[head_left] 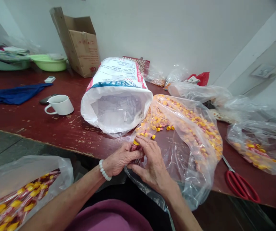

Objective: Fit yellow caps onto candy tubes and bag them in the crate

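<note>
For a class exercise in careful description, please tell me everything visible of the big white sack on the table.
The white sack looks like plastic, printed with blue lettering, a dark blue-green band and red at the sides. It lies on the dark red table, bulging and creased, its wide, plain white mouth open toward the wearer. Clear tube-like pieces show inside. A clear plastic bag adjoins its right side; whether they touch is unclear. Neither the left hand nor the right hand touches it.

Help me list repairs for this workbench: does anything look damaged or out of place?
Yes: the dark red tabletop is chipped, pale patches showing along its front edge. The red scissors lie with handles close to that edge, and the clear bag just left of them droops over it.
</note>
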A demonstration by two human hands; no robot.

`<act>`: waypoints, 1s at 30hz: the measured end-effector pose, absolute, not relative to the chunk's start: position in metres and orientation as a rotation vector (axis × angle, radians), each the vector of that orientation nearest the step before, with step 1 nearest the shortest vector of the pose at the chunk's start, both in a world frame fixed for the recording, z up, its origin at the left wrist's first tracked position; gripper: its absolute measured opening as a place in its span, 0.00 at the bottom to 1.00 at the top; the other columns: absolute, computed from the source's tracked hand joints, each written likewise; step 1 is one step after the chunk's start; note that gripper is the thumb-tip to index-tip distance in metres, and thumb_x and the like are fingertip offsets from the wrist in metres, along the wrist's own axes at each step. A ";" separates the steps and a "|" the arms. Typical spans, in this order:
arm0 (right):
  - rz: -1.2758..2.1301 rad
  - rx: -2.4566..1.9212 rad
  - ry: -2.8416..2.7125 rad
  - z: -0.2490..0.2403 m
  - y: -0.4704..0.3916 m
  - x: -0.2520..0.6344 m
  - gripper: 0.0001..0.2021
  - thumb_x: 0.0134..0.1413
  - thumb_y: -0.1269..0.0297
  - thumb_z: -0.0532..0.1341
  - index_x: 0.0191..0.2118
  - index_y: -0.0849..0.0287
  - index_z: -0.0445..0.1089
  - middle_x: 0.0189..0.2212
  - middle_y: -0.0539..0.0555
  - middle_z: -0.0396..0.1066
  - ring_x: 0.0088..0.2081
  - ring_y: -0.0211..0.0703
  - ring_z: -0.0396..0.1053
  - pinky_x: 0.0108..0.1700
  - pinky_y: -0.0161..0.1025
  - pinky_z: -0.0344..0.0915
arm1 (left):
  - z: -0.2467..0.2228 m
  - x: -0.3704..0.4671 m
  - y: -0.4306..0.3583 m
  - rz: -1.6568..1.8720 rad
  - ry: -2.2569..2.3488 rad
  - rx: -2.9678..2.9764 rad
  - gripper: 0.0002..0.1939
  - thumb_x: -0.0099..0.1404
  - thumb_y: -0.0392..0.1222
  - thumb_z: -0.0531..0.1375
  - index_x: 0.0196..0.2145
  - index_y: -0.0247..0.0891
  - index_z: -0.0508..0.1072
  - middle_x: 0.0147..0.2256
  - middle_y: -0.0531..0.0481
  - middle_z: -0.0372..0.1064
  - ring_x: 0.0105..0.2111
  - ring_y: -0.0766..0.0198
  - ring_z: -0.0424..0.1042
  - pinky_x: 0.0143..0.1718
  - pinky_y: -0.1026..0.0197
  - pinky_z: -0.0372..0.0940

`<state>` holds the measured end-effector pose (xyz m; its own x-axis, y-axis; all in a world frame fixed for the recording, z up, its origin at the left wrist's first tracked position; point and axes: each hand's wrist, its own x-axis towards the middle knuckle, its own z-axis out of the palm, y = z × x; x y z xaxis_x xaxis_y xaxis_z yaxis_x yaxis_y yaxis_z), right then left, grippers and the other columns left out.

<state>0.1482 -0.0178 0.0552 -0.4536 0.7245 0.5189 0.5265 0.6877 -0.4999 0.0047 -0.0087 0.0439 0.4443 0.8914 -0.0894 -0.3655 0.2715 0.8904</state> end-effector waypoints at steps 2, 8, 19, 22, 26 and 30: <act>0.402 -0.919 -2.115 0.053 -0.018 0.146 0.33 0.43 0.66 0.66 0.57 0.53 0.57 0.54 0.57 0.63 0.55 0.52 0.59 0.57 0.51 0.56 | 0.044 0.005 -0.010 0.938 0.697 0.949 0.10 0.53 0.39 0.66 0.33 0.34 0.72 0.28 0.53 0.65 0.29 0.69 0.63 0.34 0.65 0.60; 0.295 -0.970 -2.066 0.044 -0.020 0.140 0.29 0.41 0.66 0.67 0.51 0.56 0.61 0.49 0.58 0.67 0.50 0.51 0.62 0.53 0.50 0.58 | 0.048 0.006 -0.013 0.934 0.739 1.010 0.06 0.54 0.37 0.64 0.31 0.33 0.73 0.28 0.53 0.64 0.30 0.68 0.62 0.34 0.65 0.59; 0.403 -0.996 -2.046 0.036 -0.007 0.145 0.43 0.38 0.58 0.69 0.60 0.57 0.50 0.58 0.62 0.55 0.58 0.55 0.54 0.58 0.53 0.55 | 0.042 0.004 -0.003 0.950 0.697 0.771 0.10 0.54 0.37 0.64 0.35 0.35 0.71 0.29 0.51 0.68 0.27 0.67 0.67 0.30 0.64 0.62; 0.474 -1.005 -2.071 0.030 -0.006 0.154 0.50 0.36 0.55 0.71 0.62 0.56 0.44 0.58 0.63 0.54 0.58 0.56 0.54 0.57 0.54 0.55 | 0.044 -0.006 -0.003 0.899 0.657 0.778 0.09 0.56 0.39 0.62 0.36 0.35 0.71 0.30 0.49 0.69 0.24 0.66 0.68 0.28 0.62 0.63; 0.445 -0.943 -2.076 0.024 -0.007 0.148 0.36 0.38 0.61 0.70 0.55 0.55 0.56 0.48 0.57 0.65 0.49 0.51 0.64 0.50 0.49 0.62 | 0.040 -0.006 -0.007 0.911 0.641 0.766 0.07 0.55 0.37 0.63 0.31 0.31 0.72 0.26 0.48 0.69 0.26 0.66 0.69 0.32 0.64 0.64; 0.379 -0.914 -2.060 0.024 -0.011 0.126 0.24 0.39 0.65 0.66 0.46 0.56 0.63 0.39 0.55 0.68 0.43 0.50 0.66 0.47 0.48 0.63 | 0.033 -0.007 -0.016 0.940 0.732 0.676 0.14 0.56 0.48 0.64 0.28 0.31 0.71 0.22 0.50 0.66 0.21 0.70 0.66 0.25 0.66 0.63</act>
<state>0.1257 -0.0111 0.0244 -0.3902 0.7222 0.5711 0.4712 0.6895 -0.5500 -0.0065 -0.0161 0.0333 0.3947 0.8835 -0.2522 -0.4612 0.4279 0.7773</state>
